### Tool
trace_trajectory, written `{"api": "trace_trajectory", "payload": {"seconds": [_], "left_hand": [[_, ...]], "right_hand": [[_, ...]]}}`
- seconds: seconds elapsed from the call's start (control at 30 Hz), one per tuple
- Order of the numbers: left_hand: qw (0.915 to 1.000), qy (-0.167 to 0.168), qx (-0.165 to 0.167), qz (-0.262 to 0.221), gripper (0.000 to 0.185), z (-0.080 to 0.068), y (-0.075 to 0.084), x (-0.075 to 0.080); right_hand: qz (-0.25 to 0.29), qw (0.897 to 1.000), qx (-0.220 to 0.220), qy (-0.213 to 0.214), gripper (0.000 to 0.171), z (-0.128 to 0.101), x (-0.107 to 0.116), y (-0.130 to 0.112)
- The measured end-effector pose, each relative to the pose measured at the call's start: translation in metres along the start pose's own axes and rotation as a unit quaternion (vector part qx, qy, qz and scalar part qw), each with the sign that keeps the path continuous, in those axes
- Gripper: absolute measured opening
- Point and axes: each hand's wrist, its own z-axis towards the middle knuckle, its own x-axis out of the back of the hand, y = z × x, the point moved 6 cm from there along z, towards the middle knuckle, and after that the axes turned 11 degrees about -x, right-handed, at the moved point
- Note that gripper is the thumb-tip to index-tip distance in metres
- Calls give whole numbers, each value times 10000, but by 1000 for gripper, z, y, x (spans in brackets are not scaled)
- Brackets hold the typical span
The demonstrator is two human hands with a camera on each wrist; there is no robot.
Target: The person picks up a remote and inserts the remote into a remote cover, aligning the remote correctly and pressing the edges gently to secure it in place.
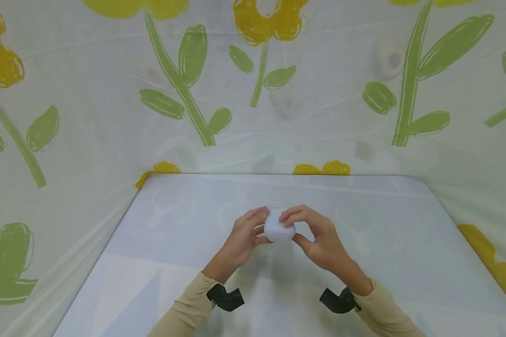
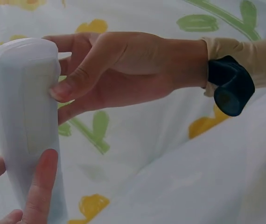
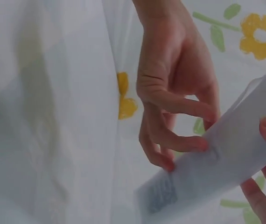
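A smooth white, elongated container [image 1: 278,230] with rounded edges is held up above the table between both hands. My left hand [image 1: 243,234] grips it from the left; in the left wrist view its thumb lies on the broad face of the container [image 2: 37,105] and fingers reach behind. From the other side, my right hand [image 1: 322,238] holds it with bent fingers and thumb. A dark printed patch [image 3: 158,196] shows near one end in the right wrist view. What the container holds cannot be seen.
Beneath the hands spreads a table [image 1: 185,238] with a pale blue and white covering. A white curtain [image 1: 320,107] printed with yellow flowers and green leaves hangs at the back and both sides. Each wrist wears a black camera mount [image 1: 226,298].
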Motion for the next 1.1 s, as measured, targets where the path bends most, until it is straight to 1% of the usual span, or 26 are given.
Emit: {"api": "trace_trajectory", "payload": {"seconds": [0.1, 0.13, 0.2, 0.27, 0.33, 0.43, 0.5, 0.53, 0.6, 0.67, 0.73, 0.8, 0.83, 0.9, 1.0, 1.1], "left_hand": [[10000, 20, 46, -73, 51, 1, 1, 0], [9999, 17, 54, -96, 50, 2, 1, 1], [9998, 15, 94, -174, 49, 2, 1, 1], [9996, -12, 114, -253, 49, 2, 1, 1], [9994, -48, 99, -332, 50, 2, 1, 0], [9993, -110, -11, -357, 51, 3, 2, 0], [9994, -139, -110, -301, 51, 4, 2, 1], [9995, -162, -156, -242, 51, 5, 2, 1], [9995, -198, -221, -95, 51, 5, 1, 2], [9994, -241, -257, 47, 52, 5, -1, 0], [9990, -276, -285, 203, 52, 5, -3, -1], [9984, -289, -322, 361, 52, 4, -5, -3], [9980, -283, -336, 452, 52, 4, -6, -3], [9968, -265, -367, 662, 51, 4, -8, -4], [9936, -250, -420, 1021, 50, 4, -8, -5], [9907, -242, -453, 1261, 49, 4, -7, -6]], "right_hand": [[-256, 9996, 88, 59, 44, -4, -4, -1], [-421, 9990, 109, 110, 45, -6, -5, -1], [-719, 9972, 31, 209, 44, -10, -7, 2], [-992, 9944, -179, 312, 44, -15, -8, 5], [-1261, 9898, -494, 441, 45, -20, -8, 11], [-1494, 9820, -908, 715, 45, -25, -6, 17], [-1529, 9778, -1131, 881, 44, -27, -4, 22], [-1417, 9774, -1256, 935, 42, -28, -3, 25], [-1025, 9772, -1561, 1012, 35, -30, -1, 31], [-494, 9729, -1987, 1072, 27, -32, 1, 38], [40, 9614, -2494, 1158, 20, -34, 4, 47], [338, 9470, -2954, 1218, 23, -35, 7, 54], [436, 9393, -3174, 1228, 27, -35, 8, 57], [516, 9276, -3494, 1216, 33, -34, 10, 63], [538, 9138, -3837, 1219, 38, -33, 12, 68], [509, 9031, -4077, 1247, 40, -33, 13, 72]]}}
